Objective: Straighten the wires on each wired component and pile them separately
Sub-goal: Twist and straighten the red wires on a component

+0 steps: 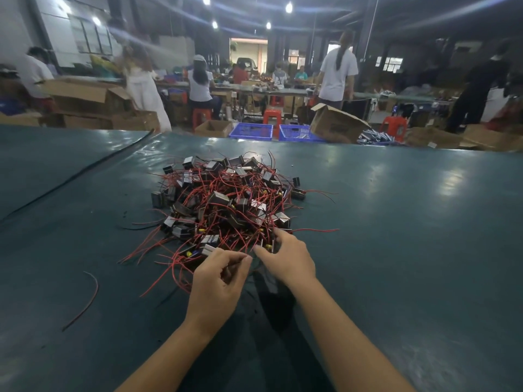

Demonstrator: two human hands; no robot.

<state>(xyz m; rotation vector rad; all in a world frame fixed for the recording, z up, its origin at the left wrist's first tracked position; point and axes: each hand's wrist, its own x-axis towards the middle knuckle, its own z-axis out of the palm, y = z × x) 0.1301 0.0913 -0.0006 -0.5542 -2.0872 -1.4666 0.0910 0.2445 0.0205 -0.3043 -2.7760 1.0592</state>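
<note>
A tangled heap of small dark block-shaped components with red wires (226, 202) lies in the middle of the dark green table (396, 222). My left hand (219, 281) is at the heap's near edge, thumb and fingers pinched together on thin red wire. My right hand (285, 256) reaches into the heap's near right edge, fingers curled around a small component (268, 244) that is mostly hidden by them. Loose red wire ends fan out toward me on the left of my hands.
A single loose red wire (87, 298) lies on the table at the near left. A black cable (79, 171) runs across the far left. Beyond the table's far edge stand cardboard boxes (336, 123), blue crates (252, 131), red stools and several people at benches.
</note>
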